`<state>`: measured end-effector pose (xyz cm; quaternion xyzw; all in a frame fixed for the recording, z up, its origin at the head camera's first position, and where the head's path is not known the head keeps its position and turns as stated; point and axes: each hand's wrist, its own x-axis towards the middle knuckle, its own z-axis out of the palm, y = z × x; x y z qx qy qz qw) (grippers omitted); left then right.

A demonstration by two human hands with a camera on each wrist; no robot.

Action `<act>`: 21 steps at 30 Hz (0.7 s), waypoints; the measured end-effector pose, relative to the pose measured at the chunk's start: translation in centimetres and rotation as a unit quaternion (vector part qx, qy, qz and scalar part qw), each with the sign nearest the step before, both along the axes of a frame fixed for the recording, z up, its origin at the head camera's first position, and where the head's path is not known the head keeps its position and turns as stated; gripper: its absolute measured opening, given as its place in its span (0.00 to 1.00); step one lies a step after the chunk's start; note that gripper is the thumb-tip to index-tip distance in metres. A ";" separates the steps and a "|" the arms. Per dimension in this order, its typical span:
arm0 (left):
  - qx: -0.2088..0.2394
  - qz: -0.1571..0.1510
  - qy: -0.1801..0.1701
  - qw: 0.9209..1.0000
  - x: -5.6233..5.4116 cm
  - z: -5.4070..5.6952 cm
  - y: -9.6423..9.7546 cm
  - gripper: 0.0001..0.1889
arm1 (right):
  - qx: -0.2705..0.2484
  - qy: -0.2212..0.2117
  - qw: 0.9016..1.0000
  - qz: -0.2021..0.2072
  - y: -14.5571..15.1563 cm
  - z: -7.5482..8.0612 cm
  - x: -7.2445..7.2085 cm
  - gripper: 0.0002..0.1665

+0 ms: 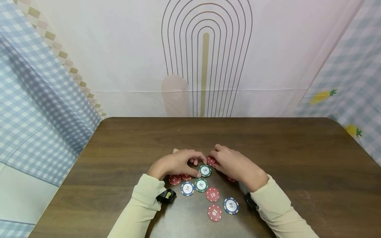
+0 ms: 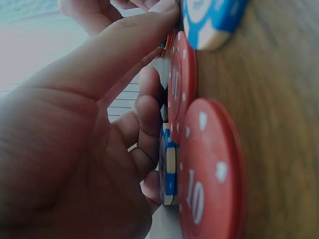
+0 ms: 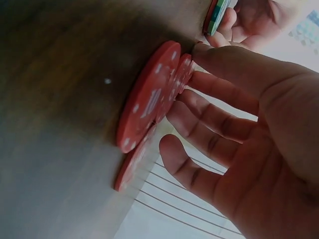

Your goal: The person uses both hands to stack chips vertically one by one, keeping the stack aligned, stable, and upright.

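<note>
My left hand [image 1: 178, 162] has its thumb and index finger at opposite edges of a green poker chip [image 1: 205, 170] marked 20, pinching it. A red layer shows under that green chip [image 3: 218, 17] in the right wrist view. Just beyond it, my right hand [image 1: 235, 163] holds a red poker chip [image 1: 212, 161] between thumb and index finger, partly covering it; its other fingers stay loosely bent. Below the left palm lie red chips [image 2: 209, 174] and a blue-and-white chip [image 2: 168, 164]. More red chips [image 3: 149, 102] lie beside the right fingers.
Nearer the body lie a second green chip [image 1: 201, 185], a blue chip [image 1: 187, 188], red chips [image 1: 215, 213] and another blue chip [image 1: 231, 206]. They rest flat on the brown wooden table [image 1: 134, 138]. A patterned cloth [image 1: 128, 59] hangs behind its far edge.
</note>
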<state>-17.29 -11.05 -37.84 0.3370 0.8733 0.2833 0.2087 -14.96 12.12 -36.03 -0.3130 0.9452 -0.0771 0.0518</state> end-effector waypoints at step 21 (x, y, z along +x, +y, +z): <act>0.021 0.000 -0.011 1.000 -0.2 -0.4 -0.2 0.11 | 0.029 -0.046 0.998 -0.008 -0.6 1.8 1.0 0.08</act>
